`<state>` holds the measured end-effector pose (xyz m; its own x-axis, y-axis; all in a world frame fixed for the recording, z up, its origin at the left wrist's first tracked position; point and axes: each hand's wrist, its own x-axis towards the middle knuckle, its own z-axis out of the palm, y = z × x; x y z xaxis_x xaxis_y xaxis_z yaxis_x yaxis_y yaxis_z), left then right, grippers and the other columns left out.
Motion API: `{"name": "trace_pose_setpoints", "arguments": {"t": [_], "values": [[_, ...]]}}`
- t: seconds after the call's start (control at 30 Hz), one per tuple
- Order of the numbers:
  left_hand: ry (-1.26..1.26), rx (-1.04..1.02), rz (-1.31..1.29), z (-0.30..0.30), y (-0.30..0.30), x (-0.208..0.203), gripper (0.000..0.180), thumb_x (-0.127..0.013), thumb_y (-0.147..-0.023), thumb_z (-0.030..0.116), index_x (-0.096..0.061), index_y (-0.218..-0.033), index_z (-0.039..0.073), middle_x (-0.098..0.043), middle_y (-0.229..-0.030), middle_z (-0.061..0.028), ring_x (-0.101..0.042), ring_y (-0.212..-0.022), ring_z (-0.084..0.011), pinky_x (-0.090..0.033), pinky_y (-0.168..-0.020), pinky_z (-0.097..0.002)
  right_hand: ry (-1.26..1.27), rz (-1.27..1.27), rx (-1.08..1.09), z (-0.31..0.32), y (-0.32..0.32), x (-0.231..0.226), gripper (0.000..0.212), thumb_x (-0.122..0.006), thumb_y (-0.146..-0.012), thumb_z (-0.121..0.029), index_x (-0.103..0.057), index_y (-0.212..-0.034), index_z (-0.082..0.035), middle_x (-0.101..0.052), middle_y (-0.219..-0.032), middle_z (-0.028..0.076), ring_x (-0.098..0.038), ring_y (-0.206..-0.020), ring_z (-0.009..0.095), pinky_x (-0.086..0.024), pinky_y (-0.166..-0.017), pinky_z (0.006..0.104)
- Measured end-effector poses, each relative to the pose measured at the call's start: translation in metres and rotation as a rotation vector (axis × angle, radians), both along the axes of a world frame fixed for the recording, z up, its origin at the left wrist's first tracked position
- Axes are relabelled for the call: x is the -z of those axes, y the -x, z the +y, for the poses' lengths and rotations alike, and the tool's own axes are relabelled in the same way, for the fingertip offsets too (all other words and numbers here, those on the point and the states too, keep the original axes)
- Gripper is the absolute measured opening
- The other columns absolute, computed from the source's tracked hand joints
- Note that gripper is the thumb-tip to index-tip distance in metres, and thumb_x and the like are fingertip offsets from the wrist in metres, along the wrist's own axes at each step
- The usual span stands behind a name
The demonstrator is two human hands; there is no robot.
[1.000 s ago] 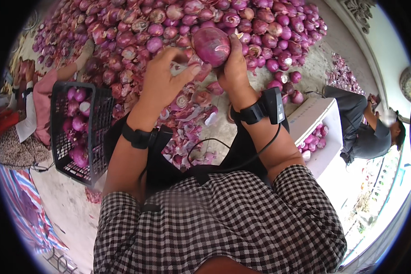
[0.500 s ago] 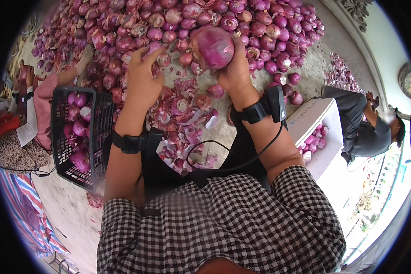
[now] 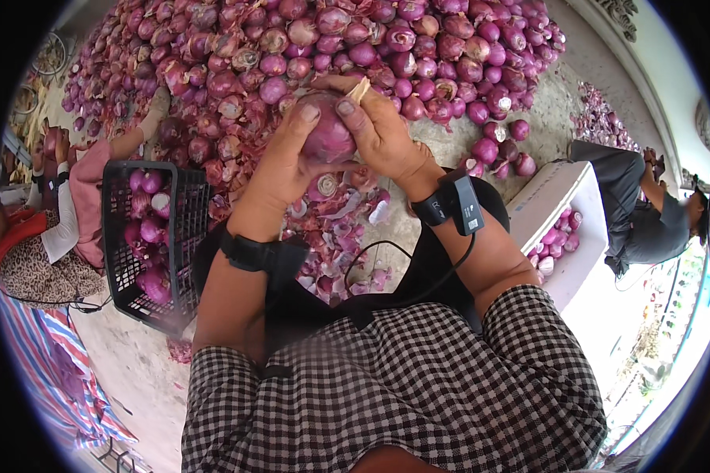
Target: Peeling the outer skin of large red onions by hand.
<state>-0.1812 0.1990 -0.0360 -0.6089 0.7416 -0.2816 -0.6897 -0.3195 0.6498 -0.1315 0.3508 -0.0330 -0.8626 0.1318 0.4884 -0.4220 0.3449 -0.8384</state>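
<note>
A big red onion (image 3: 329, 138) is clasped between both of my hands in front of the heap. My left hand (image 3: 286, 162) wraps its left side, thumb resting on top. From the right, my right hand (image 3: 388, 135) grips it with the thumb pressed on the upper face. A pale, dry papery bit (image 3: 360, 89) sticks up by the right hand's fingers; I cannot tell whether it is the stem or loose skin. Below the hands lie shed onion skins (image 3: 335, 229) on the floor. The onion's underside is hidden.
A large heap of red onions (image 3: 308, 31) spreads ahead. To the left stands a black plastic crate (image 3: 185, 236) with onions inside; to the right, a white box (image 3: 556, 185) also holds onions. Other people (image 3: 643, 213) sit at both sides. A cable (image 3: 459, 264) hangs from my right wrist.
My left hand, earlier apart with fingers spread, has come onto the onion. My right hand has brought the onion down and left, nearer to me. The whole view has shifted slightly.
</note>
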Motion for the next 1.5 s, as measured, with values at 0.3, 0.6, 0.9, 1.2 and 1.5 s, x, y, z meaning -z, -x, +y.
{"name": "trace_pose_setpoints", "arguments": {"t": [0.3,0.6,0.9,1.2,1.5], "values": [[0.033,-0.117,0.073,0.008,-0.002,0.003,0.059,-0.069,-0.083,0.017,-0.039,-0.132,0.005,-0.052,-0.123,-0.0100,-0.055,-0.110,-0.0225,-0.053,-0.088,-0.0387,0.351,-0.219,-0.058,0.004,0.006,-0.005,0.043,-0.036,-0.099,-0.030,-0.063,-0.110,0.003,-0.067,-0.099,0.012,-0.061,-0.094,0.018,-0.045,-0.088,0.0319],[0.051,-0.240,0.129,0.009,-0.002,0.002,0.062,-0.069,-0.077,0.002,-0.039,-0.131,0.002,-0.056,-0.116,-0.0125,-0.058,-0.105,-0.0214,-0.051,-0.088,-0.0349,0.370,-0.308,-0.038,0.009,0.006,-0.006,0.039,-0.037,-0.098,-0.024,-0.063,-0.110,0.002,-0.066,-0.104,0.011,-0.059,-0.097,0.017,-0.043,-0.091,0.0299],[0.097,-0.353,0.249,0.013,-0.001,0.002,0.065,-0.070,-0.072,-0.004,-0.038,-0.129,0.003,-0.056,-0.113,-0.0122,-0.058,-0.101,-0.0211,-0.050,-0.088,-0.0336,1.091,-0.380,-0.119,0.004,0.009,-0.001,0.030,-0.043,-0.097,-0.018,-0.064,-0.101,0.003,-0.066,-0.098,0.009,-0.060,-0.092,0.018,-0.045,-0.087,0.0306],[0.074,-0.317,0.019,0.015,-0.003,0.003,0.062,-0.071,-0.074,0.003,-0.040,-0.127,0.007,-0.055,-0.115,-0.0113,-0.057,-0.104,-0.0212,-0.050,-0.087,-0.0356,1.079,-0.368,-0.198,0.003,0.007,-0.002,0.029,-0.038,-0.097,-0.026,-0.052,-0.083,-0.004,-0.055,-0.089,0.008,-0.050,-0.088,0.021,-0.038,-0.087,0.0333],[0.033,-0.141,0.069,0.016,-0.002,0.010,0.038,-0.061,-0.082,0.016,-0.052,-0.117,0.004,-0.058,-0.113,-0.0089,-0.058,-0.104,-0.0208,-0.050,-0.088,-0.0362,1.379,-0.330,-0.316,0.020,0.009,0.008,0.025,-0.041,-0.096,-0.022,-0.043,-0.074,-0.010,-0.043,-0.068,-0.001,-0.043,-0.068,0.014,-0.039,-0.071,0.0270]]}}
